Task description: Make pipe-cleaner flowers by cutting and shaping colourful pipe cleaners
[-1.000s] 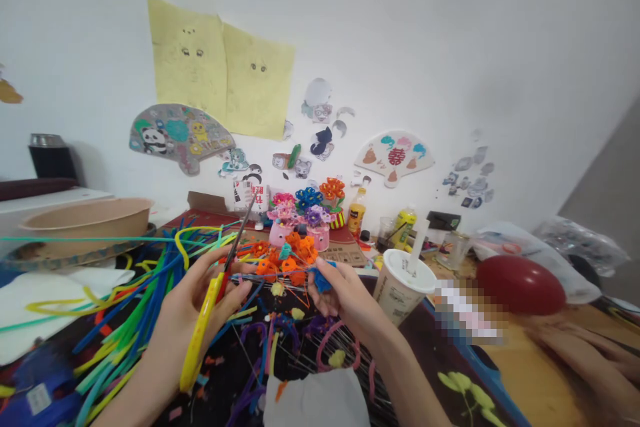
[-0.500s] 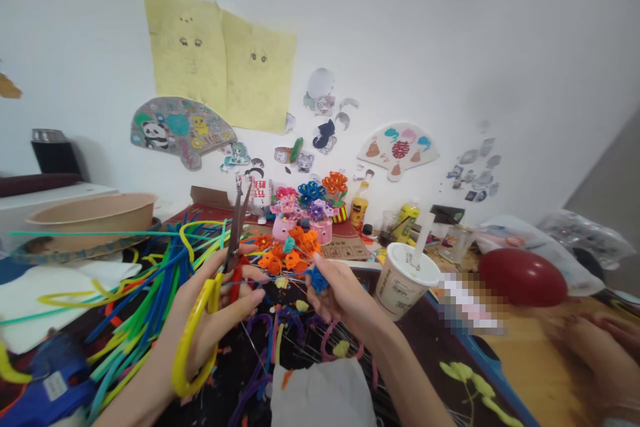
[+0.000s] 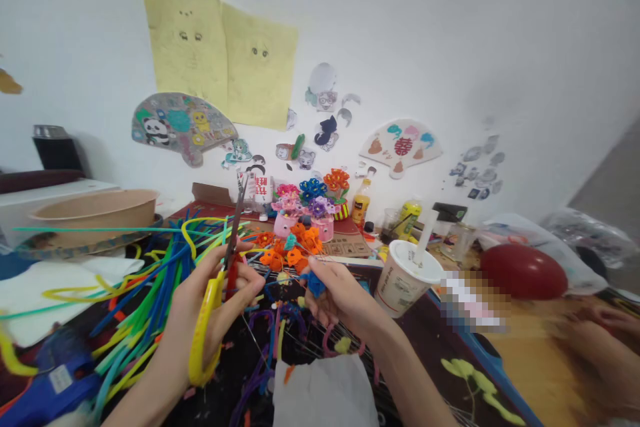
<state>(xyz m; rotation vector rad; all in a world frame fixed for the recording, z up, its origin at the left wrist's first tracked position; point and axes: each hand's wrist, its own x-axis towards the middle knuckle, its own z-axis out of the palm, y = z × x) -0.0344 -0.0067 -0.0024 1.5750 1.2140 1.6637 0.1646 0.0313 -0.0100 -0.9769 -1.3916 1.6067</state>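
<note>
My left hand (image 3: 220,300) is closed around scissors (image 3: 206,333) with yellow and red handles, their blades pointing up. Its thumb and fingertips also seem to pinch the end of a thin blue strand. That strand runs across to a blue fuzzy flower (image 3: 315,285), which looks made of pipe cleaner. My right hand (image 3: 340,293) grips the flower between thumb and fingers. Just beyond my hands lie several orange pipe-cleaner flowers (image 3: 295,247). Loose pipe cleaners (image 3: 165,273) in green, blue and yellow spread beside my left forearm.
A blue glue gun (image 3: 55,373) lies at lower left, near a beige basin (image 3: 95,203). A lidded cup with a straw (image 3: 407,280) stands right of my right hand. Farther right are a red balloon (image 3: 523,271) and another person's hands (image 3: 590,340). Grey paper (image 3: 325,392) lies in front.
The scissors have turned slightly in my left hand, the yellow handle swinging a little right. The blue flower has tilted slightly in my right hand. The view has shifted a little.
</note>
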